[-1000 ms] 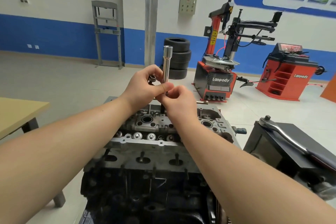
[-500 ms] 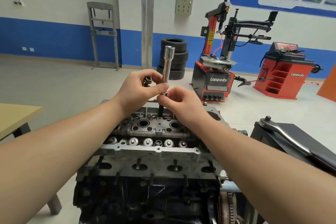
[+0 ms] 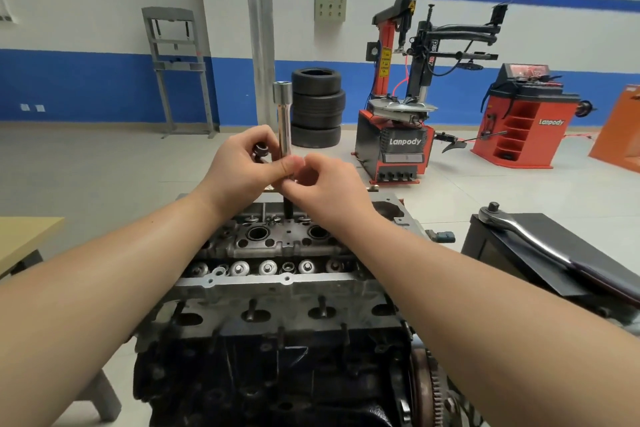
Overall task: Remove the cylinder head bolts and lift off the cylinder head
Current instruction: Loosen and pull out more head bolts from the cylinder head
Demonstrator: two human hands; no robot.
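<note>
Cylinder head (image 3: pixel 284 253) sits below both hands, atop the engine block. Left hand (image 3: pixel 242 166) grips an upright long socket (image 3: pixel 284 121) and a bolt (image 3: pixel 260 151); right hand (image 3: pixel 325 184) pinches the socket's lower end, just beside the left thumb.

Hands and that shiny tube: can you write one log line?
left hand: pinches long socket | right hand: pinches its lower end | socket: upright over cylinder head

Both arms outstretched; left hand (image 3: pixel 242 163), right hand (image 3: pixel 325 184) pinching, fingertips meeting.
</note>
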